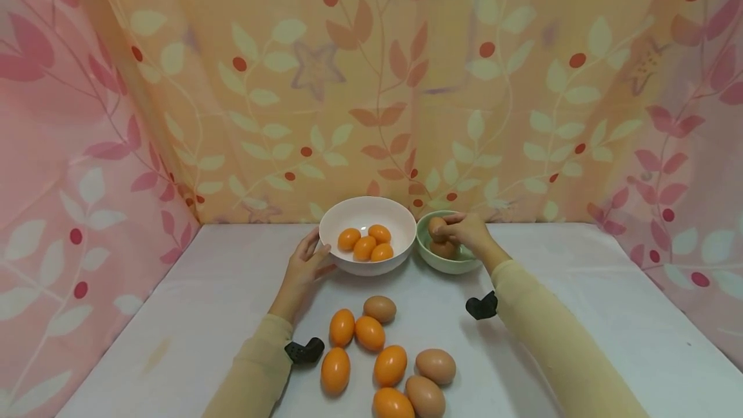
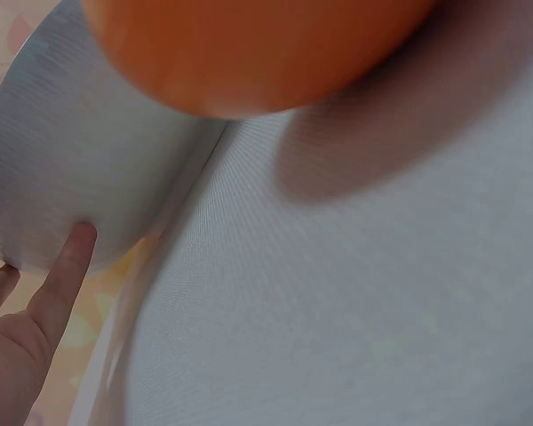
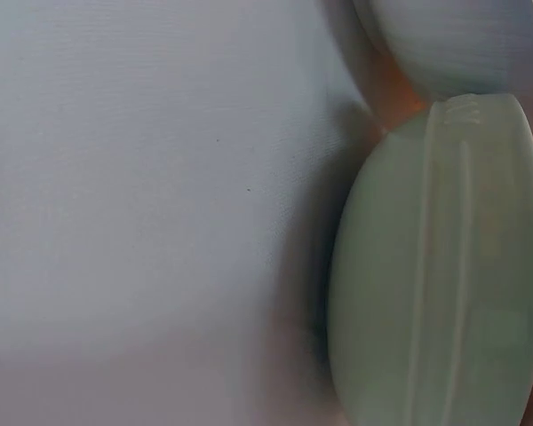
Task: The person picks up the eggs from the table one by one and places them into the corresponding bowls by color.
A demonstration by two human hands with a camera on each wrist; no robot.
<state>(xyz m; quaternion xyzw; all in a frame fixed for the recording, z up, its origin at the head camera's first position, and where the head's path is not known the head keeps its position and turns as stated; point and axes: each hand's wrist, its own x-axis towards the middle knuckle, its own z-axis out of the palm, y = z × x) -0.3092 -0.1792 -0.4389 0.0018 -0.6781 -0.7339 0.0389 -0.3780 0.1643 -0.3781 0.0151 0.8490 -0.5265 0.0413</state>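
Observation:
My left hand (image 1: 303,262) rests against the left side of a white bowl (image 1: 331,228), its thumb and fingers spread along the outer wall. Several orange eggs (image 1: 364,248) lie in that bowl. In the left wrist view the straight thumb (image 2: 67,275) touches the bowl's wall (image 2: 98,160). At the green bowl (image 1: 453,266), my right hand (image 1: 469,232) reaches over the rim and pinches a brown egg (image 1: 436,228). Below it, another brown egg (image 1: 444,250) sits inside. The right wrist view shows the green bowl's outer wall (image 3: 382,275), with the hand mostly hidden behind it.
In front of the bowls, several orange eggs (image 1: 390,366) lie loose on the white tabletop (image 1: 191,328), with a brown egg (image 1: 380,309) behind them and two more brown eggs (image 1: 435,366) to the right. A patterned curtain (image 1: 371,82) hangs behind the bowls.

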